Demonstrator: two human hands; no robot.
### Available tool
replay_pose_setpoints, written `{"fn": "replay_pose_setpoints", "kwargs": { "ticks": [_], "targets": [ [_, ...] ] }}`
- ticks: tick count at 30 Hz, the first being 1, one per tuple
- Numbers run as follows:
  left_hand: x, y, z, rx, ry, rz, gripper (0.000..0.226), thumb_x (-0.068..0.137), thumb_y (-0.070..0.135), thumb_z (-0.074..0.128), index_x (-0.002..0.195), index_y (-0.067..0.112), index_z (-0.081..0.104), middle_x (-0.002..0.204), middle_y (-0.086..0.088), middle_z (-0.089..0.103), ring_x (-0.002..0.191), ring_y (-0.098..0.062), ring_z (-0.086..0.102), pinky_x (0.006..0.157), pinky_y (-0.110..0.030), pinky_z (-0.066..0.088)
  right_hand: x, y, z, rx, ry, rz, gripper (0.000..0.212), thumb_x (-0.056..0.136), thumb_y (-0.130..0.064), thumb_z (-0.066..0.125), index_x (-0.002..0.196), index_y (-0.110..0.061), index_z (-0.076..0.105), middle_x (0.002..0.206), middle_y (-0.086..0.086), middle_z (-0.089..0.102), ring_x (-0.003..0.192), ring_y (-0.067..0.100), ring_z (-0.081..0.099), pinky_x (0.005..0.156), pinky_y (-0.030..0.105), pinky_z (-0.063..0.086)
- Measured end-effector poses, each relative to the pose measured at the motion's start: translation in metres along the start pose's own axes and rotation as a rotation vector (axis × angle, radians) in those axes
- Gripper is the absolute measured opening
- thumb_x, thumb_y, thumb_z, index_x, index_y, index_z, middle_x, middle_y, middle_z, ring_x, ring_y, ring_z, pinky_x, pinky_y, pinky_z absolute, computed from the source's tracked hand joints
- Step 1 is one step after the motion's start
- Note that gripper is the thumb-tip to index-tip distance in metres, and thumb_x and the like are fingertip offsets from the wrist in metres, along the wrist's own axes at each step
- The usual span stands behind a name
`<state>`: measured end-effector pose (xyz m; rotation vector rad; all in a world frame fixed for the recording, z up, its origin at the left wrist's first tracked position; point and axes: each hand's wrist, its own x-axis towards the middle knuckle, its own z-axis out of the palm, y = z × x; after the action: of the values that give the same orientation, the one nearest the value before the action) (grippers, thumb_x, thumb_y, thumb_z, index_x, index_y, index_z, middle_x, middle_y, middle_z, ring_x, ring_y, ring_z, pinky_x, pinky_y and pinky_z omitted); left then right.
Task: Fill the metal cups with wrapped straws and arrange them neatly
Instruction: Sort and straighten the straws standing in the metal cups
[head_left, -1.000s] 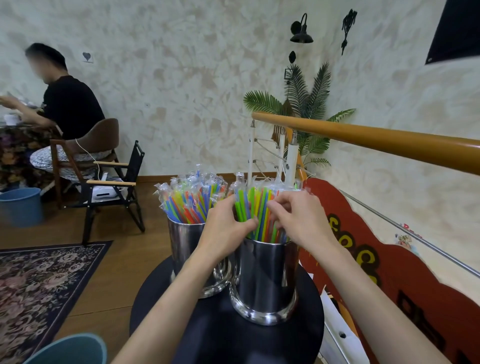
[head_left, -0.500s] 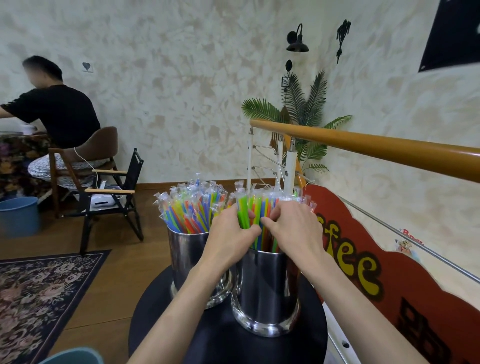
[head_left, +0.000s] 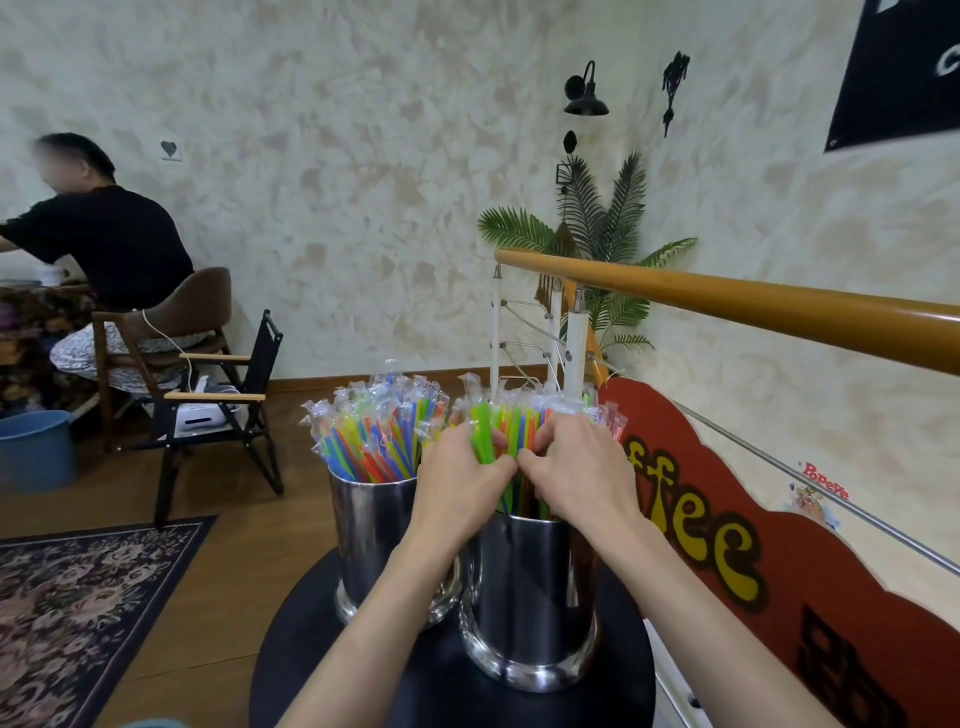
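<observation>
On the round table (head_left: 322, 639), left hand (head_left: 457, 493), right hand (head_left: 582, 475), gripping wrapped straws (head_left: 506, 421)

seated person (head_left: 104, 244) blurred, bucket (head_left: 31, 451) cropped — fingers (head_left: 498, 441) (half) buried

Two shiny metal cups, upright, side by side on a round dark desk (head_left: 322, 654), bases touching or nearly so. Left cup (head_left: 371, 525): farther back, crammed with wrapped straws (head_left: 374, 436) in blue, yellow, green, orange and red, fanned outward, clear wrapper tips sticking up unevenly. Right cup (head_left: 524, 587): nearer, flared base, holding a tighter bundle of wrapped straws (head_left: 511, 421), mostly green, yellow and orange, standing close to vertical, gathered between left hand (head_left: 457, 483) and right hand (head_left: 582, 473), fingers curled around the bundle above the rim.
</observation>
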<state>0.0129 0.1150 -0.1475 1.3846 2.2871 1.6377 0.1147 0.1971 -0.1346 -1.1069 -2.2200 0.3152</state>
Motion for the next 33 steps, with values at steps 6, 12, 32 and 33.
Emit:
{"fn": "replay_pose_setpoints", "kwargs": {
  "ticks": [6, 12, 32, 33],
  "targets": [
    [0.0, -0.003, 0.001, -0.031, -0.01, 0.004, 0.004, 0.083, 0.018, 0.075, 0.083, 0.021, 0.072, 0.074, 0.008, 0.07, 0.081, -0.011, 0.066, 0.072, -0.024, 0.05, -0.003, 0.004, -0.005, 0.144, -0.035, -0.02, 0.01, 0.085, -0.032, 0.069, 0.084, -0.024, 0.062, 0.077, -0.002, 0.071, 0.085, 0.021, 0.068, 0.076, 0.035, 0.055],
    [0.0, -0.006, -0.001, -0.053, -0.062, 0.013, 0.007, 0.085, 0.022, 0.077, 0.084, 0.018, 0.071, 0.073, 0.006, 0.069, 0.075, -0.007, 0.063, 0.061, -0.012, 0.041, -0.003, 0.013, -0.012, 0.36, -0.11, -0.032, 0.012, 0.087, -0.019, 0.072, 0.08, -0.021, 0.062, 0.073, -0.001, 0.071, 0.065, 0.017, 0.072, 0.065, 0.044, 0.062],
    [-0.006, -0.008, -0.014, -0.233, -0.22, -0.004, 0.027, 0.078, 0.003, 0.083, 0.099, 0.014, 0.07, 0.086, -0.001, 0.078, 0.087, -0.016, 0.075, 0.083, -0.035, 0.058, -0.007, 0.014, -0.015, 0.454, -0.12, -0.053, 0.02, 0.084, -0.022, 0.08, 0.068, -0.018, 0.068, 0.059, -0.001, 0.072, 0.055, 0.009, 0.071, 0.058, 0.029, 0.061],
    [-0.005, -0.009, -0.014, -0.246, -0.216, -0.012, 0.028, 0.078, 0.002, 0.082, 0.099, 0.014, 0.069, 0.087, 0.0, 0.079, 0.087, -0.015, 0.075, 0.084, -0.034, 0.058, -0.007, 0.013, -0.016, 0.444, -0.11, -0.05, 0.021, 0.084, -0.021, 0.079, 0.067, -0.019, 0.067, 0.059, -0.001, 0.072, 0.055, 0.01, 0.071, 0.06, 0.032, 0.062]
  ]
}}
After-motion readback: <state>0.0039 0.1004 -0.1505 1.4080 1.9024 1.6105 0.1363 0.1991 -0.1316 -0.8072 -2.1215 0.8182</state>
